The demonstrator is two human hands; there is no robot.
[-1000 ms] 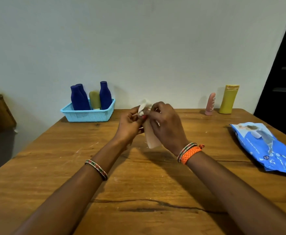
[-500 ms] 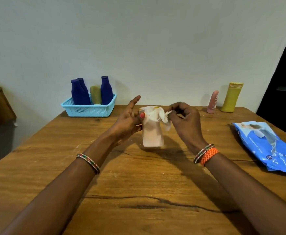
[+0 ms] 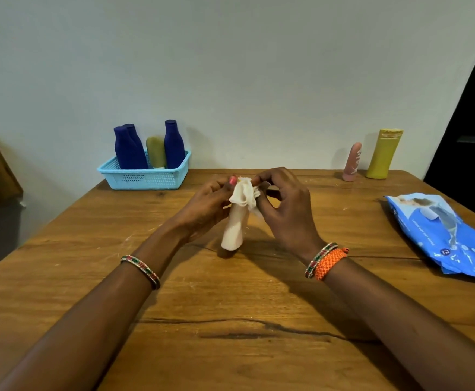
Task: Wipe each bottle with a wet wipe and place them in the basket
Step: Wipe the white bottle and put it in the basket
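A pale pink bottle [image 3: 233,231] is held upright just above the middle of the wooden table [image 3: 230,306]. My left hand [image 3: 205,207] grips its upper part from the left. My right hand [image 3: 284,206] pinches a crumpled white wet wipe [image 3: 243,194] over the bottle's top. The light blue basket [image 3: 146,176] stands at the back left and holds three dark blue bottles [image 3: 129,148] and an olive one [image 3: 156,152].
A small pink bottle [image 3: 352,162] and a taller yellow bottle [image 3: 383,153] stand at the back right by the wall. A blue wet-wipe pack [image 3: 442,235] lies at the right edge. A dark doorway is on the far right.
My right hand has moved back onto the bottle's top with the wipe bunched there. The bottle tilted slightly and my left forefinger curled in.
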